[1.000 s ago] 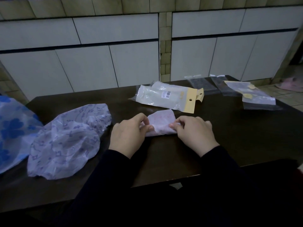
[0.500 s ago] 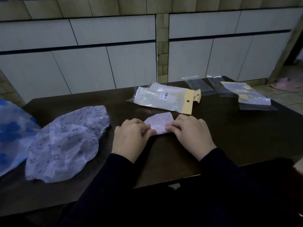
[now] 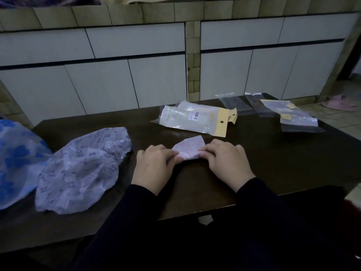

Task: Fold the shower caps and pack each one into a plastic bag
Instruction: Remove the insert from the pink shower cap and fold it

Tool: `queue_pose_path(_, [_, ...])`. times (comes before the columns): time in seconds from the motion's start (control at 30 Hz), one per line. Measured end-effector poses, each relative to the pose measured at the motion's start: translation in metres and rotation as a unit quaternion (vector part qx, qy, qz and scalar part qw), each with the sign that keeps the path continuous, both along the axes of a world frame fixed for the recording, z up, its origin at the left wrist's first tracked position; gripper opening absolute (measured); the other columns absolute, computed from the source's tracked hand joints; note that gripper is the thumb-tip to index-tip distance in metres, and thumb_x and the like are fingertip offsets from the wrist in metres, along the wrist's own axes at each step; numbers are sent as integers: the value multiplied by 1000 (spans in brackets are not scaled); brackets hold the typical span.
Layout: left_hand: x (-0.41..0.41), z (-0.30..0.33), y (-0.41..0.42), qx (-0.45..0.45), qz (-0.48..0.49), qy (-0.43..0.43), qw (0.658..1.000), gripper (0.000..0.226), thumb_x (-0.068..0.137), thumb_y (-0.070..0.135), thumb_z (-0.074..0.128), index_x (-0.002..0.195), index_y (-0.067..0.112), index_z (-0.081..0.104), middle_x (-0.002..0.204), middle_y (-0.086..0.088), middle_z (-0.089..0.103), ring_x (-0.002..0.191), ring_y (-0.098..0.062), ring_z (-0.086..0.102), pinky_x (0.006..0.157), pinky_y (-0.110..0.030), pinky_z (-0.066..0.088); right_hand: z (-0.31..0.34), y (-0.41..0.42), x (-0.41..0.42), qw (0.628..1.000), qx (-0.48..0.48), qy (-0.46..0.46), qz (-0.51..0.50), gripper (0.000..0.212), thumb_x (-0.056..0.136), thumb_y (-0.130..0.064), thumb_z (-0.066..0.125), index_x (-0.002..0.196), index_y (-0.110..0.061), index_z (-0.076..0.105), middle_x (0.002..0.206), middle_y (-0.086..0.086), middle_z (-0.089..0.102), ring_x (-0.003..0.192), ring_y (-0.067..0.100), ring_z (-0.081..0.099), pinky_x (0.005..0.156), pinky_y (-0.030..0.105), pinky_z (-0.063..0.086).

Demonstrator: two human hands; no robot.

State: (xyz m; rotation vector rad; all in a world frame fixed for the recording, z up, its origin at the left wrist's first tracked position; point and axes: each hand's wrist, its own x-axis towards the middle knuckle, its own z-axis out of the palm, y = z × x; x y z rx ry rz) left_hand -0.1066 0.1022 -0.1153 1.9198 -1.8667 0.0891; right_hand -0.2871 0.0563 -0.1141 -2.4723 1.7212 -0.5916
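I see my left hand (image 3: 154, 165) and right hand (image 3: 226, 161) pinching the folded pink cap (image 3: 190, 148) between curled fingers, low on the dark surface (image 3: 273, 153). Two unfolded caps (image 3: 78, 173) lie left; packed bags (image 3: 195, 120) lie just beyond.

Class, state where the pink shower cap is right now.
Head view: the pink shower cap lies mid-table, pinched between the left hand and right hand.

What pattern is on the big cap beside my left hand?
Small purple flowers on pale lilac shower cap; head view.
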Motion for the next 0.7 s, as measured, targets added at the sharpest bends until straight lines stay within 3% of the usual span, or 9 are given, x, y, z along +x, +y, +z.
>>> queue_pose_path(0.2, [2,5,-10,5,9,48,999,26,98,41,46,108,32,68,105,8,66,104,-17,51,81,-31,25,9,-13,2,995,77,-49,-28,22,99,-40,45,102,-33,66,104,-9,62,101,15,55,88,36,31])
queue_pose_path(0.33, [3,6,-19,33,23,131,991,21,95,40,52,101,32,71,103,6,70,107,-18,57,97,-37,37,12,-24,7,986,135,-82,-62,23,98,-44,46,106,-36,66,108,-6,65,106,18,55,98,41,29])
queue_pose_path(0.43, [4,12,-28,67,49,171,982,17,92,43,57,96,34,70,99,6,68,109,-18,57,101,-40,37,14,-28,15,981,146,-74,-108,27,97,-45,47,115,-33,64,111,-2,65,107,20,56,102,45,27])
queue_pose_path(0.5, [2,13,-31,71,65,153,984,14,92,44,57,96,36,68,99,10,65,110,-16,55,96,-35,32,14,-28,21,979,128,-77,-139,27,97,-44,48,117,-32,63,109,-1,65,106,20,56,100,43,28])
queue_pose_path(0.6, [2,10,-32,37,56,117,991,15,90,42,60,103,40,65,119,14,53,117,-12,44,92,-35,21,9,-22,24,983,36,-86,-155,19,95,-41,54,109,-35,65,106,-6,65,103,17,52,91,40,29])
queue_pose_path(0.7, [0,10,-31,-4,8,77,997,13,93,33,58,100,40,67,115,14,49,113,-9,40,90,-32,19,8,-18,23,989,-50,-75,-121,14,94,-37,56,104,-36,66,111,-10,61,103,16,48,84,37,27])
